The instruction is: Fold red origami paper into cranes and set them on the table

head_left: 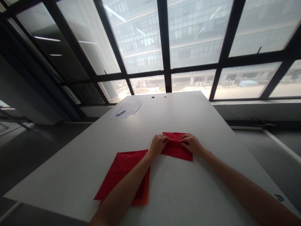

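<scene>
Nearest on the desk (183, 116), a pile of red and orange cloths (119, 166) lies partly beneath the left forearm (131, 179). Just beyond, to its right, lies a red cloth (176, 152); the left hand (158, 144) and right hand (193, 145) each have their grip closed on it, a ridge between them. Farther off, a marker (120, 112) rests on papers (131, 106).

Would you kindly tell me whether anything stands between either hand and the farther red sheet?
Nothing visible does: the left hand and the right hand both touch the farther red sheet. The red and orange sheets lie off to the left, out of the way.
</scene>
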{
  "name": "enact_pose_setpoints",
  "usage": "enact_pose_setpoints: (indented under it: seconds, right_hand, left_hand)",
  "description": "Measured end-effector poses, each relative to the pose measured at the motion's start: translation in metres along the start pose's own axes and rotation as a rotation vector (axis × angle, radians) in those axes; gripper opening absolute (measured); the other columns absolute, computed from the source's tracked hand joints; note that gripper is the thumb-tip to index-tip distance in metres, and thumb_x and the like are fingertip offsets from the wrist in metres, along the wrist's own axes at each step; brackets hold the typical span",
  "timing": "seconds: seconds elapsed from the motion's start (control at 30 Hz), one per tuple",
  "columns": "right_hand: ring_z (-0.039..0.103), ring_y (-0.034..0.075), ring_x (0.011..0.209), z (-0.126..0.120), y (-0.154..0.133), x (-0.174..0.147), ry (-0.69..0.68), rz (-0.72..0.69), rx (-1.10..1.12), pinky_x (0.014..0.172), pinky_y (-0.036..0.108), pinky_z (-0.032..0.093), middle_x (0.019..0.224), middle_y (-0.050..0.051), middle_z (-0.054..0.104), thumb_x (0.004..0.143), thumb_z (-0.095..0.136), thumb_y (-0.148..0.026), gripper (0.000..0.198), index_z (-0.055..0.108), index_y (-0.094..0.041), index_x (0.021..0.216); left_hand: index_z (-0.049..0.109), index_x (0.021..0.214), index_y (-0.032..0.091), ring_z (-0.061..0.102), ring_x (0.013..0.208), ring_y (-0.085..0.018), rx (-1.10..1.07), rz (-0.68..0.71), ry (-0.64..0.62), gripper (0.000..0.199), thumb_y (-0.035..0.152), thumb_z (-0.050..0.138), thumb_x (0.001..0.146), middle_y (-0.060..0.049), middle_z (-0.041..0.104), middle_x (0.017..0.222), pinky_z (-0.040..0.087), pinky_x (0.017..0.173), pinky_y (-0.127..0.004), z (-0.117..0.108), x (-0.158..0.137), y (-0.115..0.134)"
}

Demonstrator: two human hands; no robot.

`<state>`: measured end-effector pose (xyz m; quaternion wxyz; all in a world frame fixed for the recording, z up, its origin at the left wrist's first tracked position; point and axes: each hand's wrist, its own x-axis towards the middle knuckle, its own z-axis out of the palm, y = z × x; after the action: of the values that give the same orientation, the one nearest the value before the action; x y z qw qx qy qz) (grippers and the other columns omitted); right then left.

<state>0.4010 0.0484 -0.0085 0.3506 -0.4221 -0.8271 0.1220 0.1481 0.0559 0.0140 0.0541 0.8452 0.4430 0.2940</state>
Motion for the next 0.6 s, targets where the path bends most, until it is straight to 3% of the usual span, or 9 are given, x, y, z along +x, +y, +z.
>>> enact_pose_setpoints:
  seconds: [0.23,0.4,0.6]
  right_hand:
    - [0.062,0.022,0.085,-0.009,0.002,0.001,0.043,0.045,0.008,0.083,0.035,0.048,0.086,0.004,0.07,0.085,0.063,-0.024,0.014,0.071,-0.023,0.073]
    - [0.061,0.021,0.083,-0.009,0.002,0.001,0.029,0.061,0.018,0.08,0.034,0.048,0.083,0.003,0.069,0.084,0.064,-0.024,0.012,0.07,-0.022,0.073]
    - [0.06,0.021,0.082,-0.002,-0.006,0.001,0.032,0.069,-0.018,0.078,0.033,0.046,0.084,0.004,0.069,0.083,0.066,-0.025,0.014,0.067,-0.022,0.069]
  left_hand:
    - [0.068,0.099,0.023,0.064,0.085,-0.017,-0.083,-0.057,0.047,0.023,0.009,0.052,0.09,-0.002,0.071,0.094,0.05,0.082,-0.029,0.001,0.001,-0.005]
    - [0.069,0.081,0.022,0.062,0.087,-0.018,-0.036,0.01,0.002,0.026,0.002,0.051,0.084,-0.002,0.07,0.092,0.046,0.088,-0.033,-0.001,-0.001,-0.003]
    - [0.068,0.088,0.021,0.06,0.092,-0.023,0.076,-0.028,-0.04,0.008,0.028,0.068,0.083,-0.006,0.067,0.097,0.043,0.091,-0.039,0.005,-0.004,0.021]
